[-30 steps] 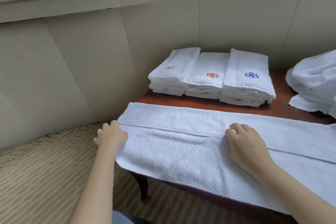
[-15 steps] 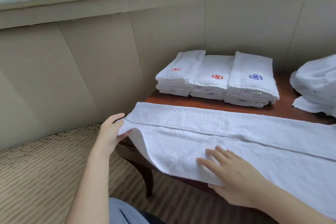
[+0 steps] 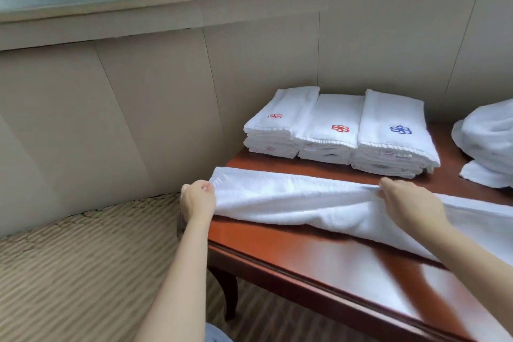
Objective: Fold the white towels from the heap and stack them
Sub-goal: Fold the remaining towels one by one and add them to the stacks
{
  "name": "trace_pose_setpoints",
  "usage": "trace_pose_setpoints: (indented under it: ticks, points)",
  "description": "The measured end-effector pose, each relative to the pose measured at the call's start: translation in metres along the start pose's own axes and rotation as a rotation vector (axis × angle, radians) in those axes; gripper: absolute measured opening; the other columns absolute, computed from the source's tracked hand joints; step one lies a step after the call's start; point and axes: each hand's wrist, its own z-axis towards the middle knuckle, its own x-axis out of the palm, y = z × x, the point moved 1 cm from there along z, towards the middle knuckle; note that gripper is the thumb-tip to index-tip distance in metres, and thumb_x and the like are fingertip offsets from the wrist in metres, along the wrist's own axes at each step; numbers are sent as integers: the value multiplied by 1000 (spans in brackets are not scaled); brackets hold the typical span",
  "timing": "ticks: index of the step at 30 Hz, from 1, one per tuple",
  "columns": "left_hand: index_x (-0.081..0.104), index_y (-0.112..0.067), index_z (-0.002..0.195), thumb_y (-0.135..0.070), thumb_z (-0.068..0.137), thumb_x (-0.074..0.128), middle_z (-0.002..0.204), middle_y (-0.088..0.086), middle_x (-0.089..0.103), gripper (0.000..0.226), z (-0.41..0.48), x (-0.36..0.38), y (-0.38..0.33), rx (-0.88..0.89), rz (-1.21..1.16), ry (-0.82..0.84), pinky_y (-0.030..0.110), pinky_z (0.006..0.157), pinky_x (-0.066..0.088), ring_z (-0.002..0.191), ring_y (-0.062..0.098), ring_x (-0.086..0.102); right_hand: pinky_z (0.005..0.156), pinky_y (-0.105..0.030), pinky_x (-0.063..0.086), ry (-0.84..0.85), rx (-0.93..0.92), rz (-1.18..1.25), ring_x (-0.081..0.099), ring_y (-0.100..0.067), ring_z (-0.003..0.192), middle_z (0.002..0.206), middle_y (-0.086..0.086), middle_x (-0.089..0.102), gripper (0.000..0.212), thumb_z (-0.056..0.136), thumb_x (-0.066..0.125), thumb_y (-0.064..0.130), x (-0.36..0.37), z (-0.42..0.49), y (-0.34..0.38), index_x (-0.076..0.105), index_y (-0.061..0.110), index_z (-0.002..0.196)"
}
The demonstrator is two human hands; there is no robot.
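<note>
Red-brown bench (image 3: pixel 305 253) sits vs the wall (image 3: pixel 249 78), so finished work parks at the back & the front serves as folding area. Towel (image 3: pixel 305 200) lies lengthwise across the bench's middle, its near long edge drawn up over the far part. Prob. a lengthwise fold, narrowing it to stack width. Heap (image 3: pixel 488 141) waits at the right, well apart. 3 stacks (image 3: pixel 338 130) stand side by side at the back, touching. Left hand (image 3: pixel 197 198) pinches the towel's left end, fingers curled. Right hand (image 3: pixel 408 200) grips the drawn-over edge approx. mid-length, fingers curled. I judge the 2 holds keep that edge straight.
</note>
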Motion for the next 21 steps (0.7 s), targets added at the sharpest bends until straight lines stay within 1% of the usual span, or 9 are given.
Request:
trace_pose_setpoints:
  ticks: [2,4,7,9,11,13,16,18,21]
  points:
    - [70,-14,99,-16,93,47,112,15,55,24,6,8,3,35,104,-30,35,87,39,107,36,48,63,-33,37,25,22,11,61,-29,90,94,-4,63,18,98,38,29,17,4,0,41,18,85]
    - [66,-11,104,-17,95,42,114,15,59,26,11,13,5,68,179,-21,40,90,41,108,38,49,63,-34,33,-20,61,58,60,-30,87,90,-5,65,23,98,39,33,29,2,-3,43,16,81]
    - [60,-8,101,-16,96,36,107,15,64,25,17,16,5,39,131,-69,44,89,44,104,37,54,59,-35,32,-82,86,113,58,-32,77,80,-6,63,26,96,41,32,35,2,-9,40,15,76]
    - [58,-9,99,-15,96,35,104,15,65,24,19,17,3,30,118,-98,45,88,45,101,37,55,55,-35,31,-120,112,143,57,-34,72,73,-6,60,25,96,41,30,37,1,-10,40,13,78]
    - [58,-10,96,-14,96,36,103,14,65,22,18,19,4,35,142,-102,45,90,44,101,36,54,54,-35,32,-150,143,160,57,-35,69,70,-8,59,24,96,41,30,38,1,-10,41,11,81]
    - [58,-11,96,-15,96,39,107,13,64,20,17,20,3,35,213,-86,44,94,40,106,35,50,55,-37,35,-162,164,172,56,-36,68,69,-9,59,26,95,47,30,38,2,-10,42,9,79]
    - [55,-10,109,-20,96,46,120,14,58,19,12,21,-1,19,315,-86,45,97,33,116,35,45,63,-39,37,-144,196,174,59,-36,76,76,-9,62,31,92,53,36,37,5,-12,43,10,77]
    - [51,-9,117,-21,94,53,126,16,51,26,8,19,-7,40,372,-111,47,98,33,120,36,41,71,-38,37,-89,202,142,60,-33,86,87,-6,64,30,93,48,42,37,6,-12,43,14,81]
    - [52,-12,118,-24,92,57,125,13,49,29,4,19,-22,191,463,-105,46,97,33,121,33,38,79,-38,36,12,157,134,58,-29,98,101,-4,63,29,94,38,46,33,6,-15,44,18,91]
